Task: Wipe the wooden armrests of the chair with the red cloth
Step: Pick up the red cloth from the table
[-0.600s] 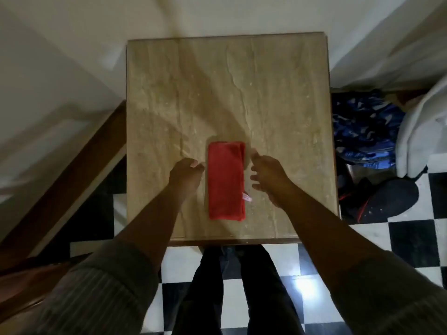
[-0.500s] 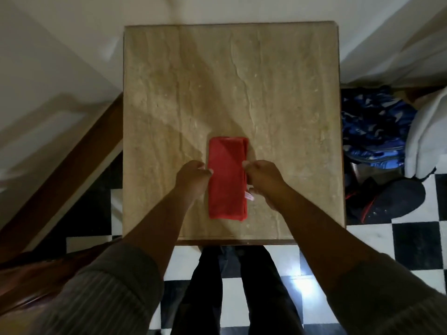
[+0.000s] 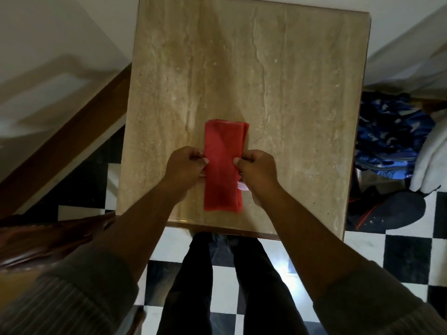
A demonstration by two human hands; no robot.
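A folded red cloth [image 3: 222,151] lies lengthwise on the beige marble tabletop [image 3: 290,97], near its front edge. My left hand [image 3: 185,166] pinches the cloth's left edge with thumb and fingers. My right hand [image 3: 257,169] pinches the right edge, just above a small pink tag [image 3: 243,187]. A dark wooden armrest [image 3: 48,238] of a chair shows at the lower left, partly hidden behind my left arm.
A long wooden rail [image 3: 60,143] slants along the left of the table. Blue patterned bags [image 3: 389,136], a white fabric [image 3: 430,153] and a dark bag [image 3: 391,209] sit on the checkered floor at the right. My legs stand before the table.
Both hands closed in from beside the cloth and now grip its two long edges. The view has shifted closer to the table.
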